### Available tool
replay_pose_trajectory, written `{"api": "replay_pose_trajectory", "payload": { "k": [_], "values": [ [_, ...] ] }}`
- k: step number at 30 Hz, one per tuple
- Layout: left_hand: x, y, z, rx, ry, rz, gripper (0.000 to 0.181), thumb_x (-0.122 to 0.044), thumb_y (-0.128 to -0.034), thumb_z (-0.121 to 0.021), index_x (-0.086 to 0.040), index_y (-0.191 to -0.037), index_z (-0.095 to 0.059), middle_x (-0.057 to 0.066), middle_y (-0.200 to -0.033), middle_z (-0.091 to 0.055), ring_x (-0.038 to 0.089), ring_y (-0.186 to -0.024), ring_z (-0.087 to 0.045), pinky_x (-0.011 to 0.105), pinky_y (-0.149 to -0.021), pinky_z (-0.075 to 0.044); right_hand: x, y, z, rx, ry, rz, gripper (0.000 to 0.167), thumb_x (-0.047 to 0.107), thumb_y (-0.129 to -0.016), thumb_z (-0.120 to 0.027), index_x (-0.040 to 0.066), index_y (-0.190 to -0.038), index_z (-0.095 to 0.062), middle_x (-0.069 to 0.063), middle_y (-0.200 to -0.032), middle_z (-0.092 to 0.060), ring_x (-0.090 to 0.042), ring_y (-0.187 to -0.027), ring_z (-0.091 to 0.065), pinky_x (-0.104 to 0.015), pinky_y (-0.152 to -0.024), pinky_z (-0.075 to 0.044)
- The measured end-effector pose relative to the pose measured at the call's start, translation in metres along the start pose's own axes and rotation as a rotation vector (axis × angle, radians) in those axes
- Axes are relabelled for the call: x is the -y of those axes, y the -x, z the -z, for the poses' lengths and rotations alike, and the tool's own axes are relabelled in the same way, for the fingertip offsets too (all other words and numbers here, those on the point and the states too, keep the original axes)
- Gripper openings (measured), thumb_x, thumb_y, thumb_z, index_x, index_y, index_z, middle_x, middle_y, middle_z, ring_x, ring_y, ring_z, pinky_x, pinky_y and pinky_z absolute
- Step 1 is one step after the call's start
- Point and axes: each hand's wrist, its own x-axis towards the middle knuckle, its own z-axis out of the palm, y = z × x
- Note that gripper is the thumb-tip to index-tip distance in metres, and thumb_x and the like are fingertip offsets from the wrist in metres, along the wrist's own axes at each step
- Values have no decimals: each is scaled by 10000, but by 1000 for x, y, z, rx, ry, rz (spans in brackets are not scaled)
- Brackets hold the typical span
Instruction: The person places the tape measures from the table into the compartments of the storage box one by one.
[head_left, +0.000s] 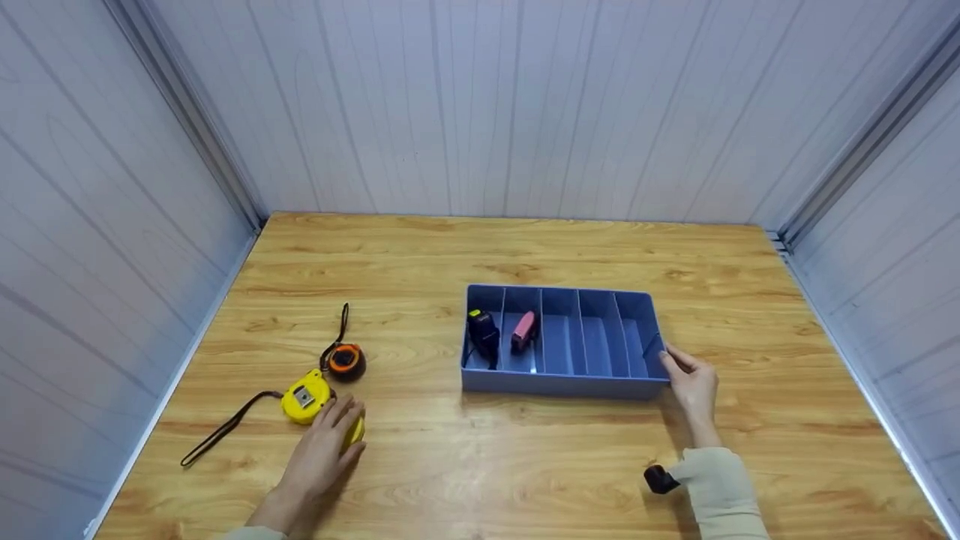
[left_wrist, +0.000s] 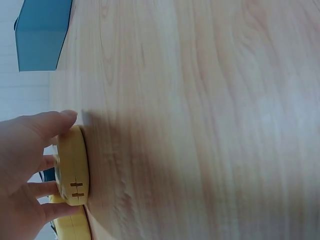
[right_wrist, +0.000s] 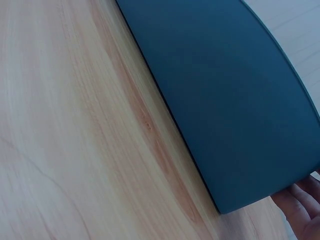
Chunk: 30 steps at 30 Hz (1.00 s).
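My left hand (head_left: pixel 319 454) lies over a yellow tape measure (left_wrist: pixel 74 167) on the table, its thumb at one side and its fingers across the other. A second yellow tape measure (head_left: pixel 304 399) with a black wrist cord touches the fingertips' side. Just beyond sits an orange and black tape measure (head_left: pixel 346 361) with a cord. At the right end of a blue divided box (head_left: pixel 559 385), my right hand (head_left: pixel 694 386) pinches the rim, thumb on top and fingers outside. Inside the box, a dark tape measure (head_left: pixel 484 334) fills the leftmost compartment and a pink one (head_left: pixel 524 330) the second.
Wood-grain table (head_left: pixel 420 465) extends all round the box. Pale panel walls (head_left: pixel 480 112) enclose the back and both sides. A black wrist-worn device (head_left: pixel 660 478) sticks out from the right sleeve.
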Motion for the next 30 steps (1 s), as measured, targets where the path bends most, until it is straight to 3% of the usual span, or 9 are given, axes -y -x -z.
{"api": "replay_pose_trajectory", "payload": {
  "k": [6,10,18,23,30],
  "values": [
    [-1,-1,0,14,6,25,508,-179,-787,-670,-3,-1232,-500,199,-1274,-414,402,-1203,-308,539,-928,-310,0,0,0,8,2,-25,261,150,-786,-667,11,-1006,-669,-147,-1003,-620,113,-753,-500,-72,-682,-397],
    [0,-1,-1,-29,9,5,476,-158,-770,-687,5,-1189,-531,185,-1202,-467,393,-1178,-343,514,-932,-323,-1,0,0,20,-3,-33,268,167,-790,-663,22,-1014,-669,-146,-1007,-620,149,-721,-477,-63,-660,-396],
    [-1,-1,-2,-74,-10,-21,460,-148,-747,-707,18,-1149,-559,180,-1149,-493,371,-1136,-391,487,-928,-342,-2,0,-1,1,-13,-31,261,150,-778,-670,16,-1001,-672,-126,-973,-635,46,-792,-540,-56,-652,-390],
    [-3,-2,-3,-78,-5,-19,467,-161,-750,-705,14,-1157,-558,177,-1147,-492,352,-1123,-402,480,-901,-371,0,0,1,15,-5,-18,256,149,-787,-665,11,-1002,-670,-154,-1000,-617,123,-740,-499,-61,-659,-396],
    [-9,-4,1,-69,16,4,469,-161,-768,-686,12,-1180,-544,178,-1176,-475,378,-1150,-371,502,-891,-370,0,-1,0,9,4,-9,274,169,-776,-672,16,-1003,-671,-134,-1007,-621,-122,-919,-569,-77,-689,-394]
  ]
}}
